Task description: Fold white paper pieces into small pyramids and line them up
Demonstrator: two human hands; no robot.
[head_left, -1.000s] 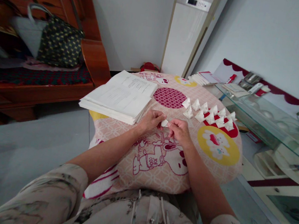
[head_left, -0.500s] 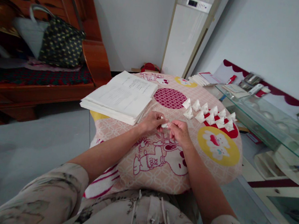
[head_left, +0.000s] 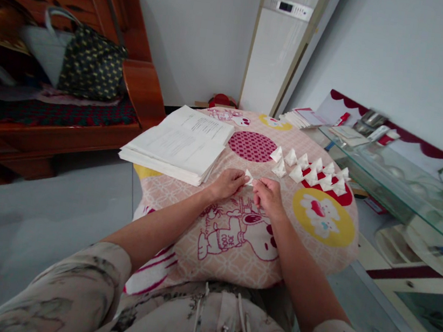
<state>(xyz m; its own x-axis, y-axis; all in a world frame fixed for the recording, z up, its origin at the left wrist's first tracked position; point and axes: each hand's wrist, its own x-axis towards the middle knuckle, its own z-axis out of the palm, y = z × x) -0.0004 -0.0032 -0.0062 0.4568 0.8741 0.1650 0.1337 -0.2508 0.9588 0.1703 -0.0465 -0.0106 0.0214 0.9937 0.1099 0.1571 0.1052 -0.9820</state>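
Observation:
Between my two hands, above the middle of the cloth-covered table, is a small folded piece of white paper (head_left: 248,176) with a pointed tip facing away from me. My left hand (head_left: 228,184) pinches its left side and my right hand (head_left: 267,194) pinches its right side; the fingers cover much of it. Several small white folded paper pyramids (head_left: 314,175) stand in two rows beyond my right hand. To the left of my left hand lies a thick stack of printed paper sheets (head_left: 179,144).
A patterned tablecloth (head_left: 191,238) covers the round table. Along the right runs a glass shelf (head_left: 398,184) holding small items. More papers (head_left: 303,117) lie at the far right edge. A wooden bench (head_left: 141,90) with bags stands at the left.
The folded paper has turned, so its pointed tip now shows upward between my fingers. My hands have shifted their grip slightly. The pyramids and the paper stack stay where they were.

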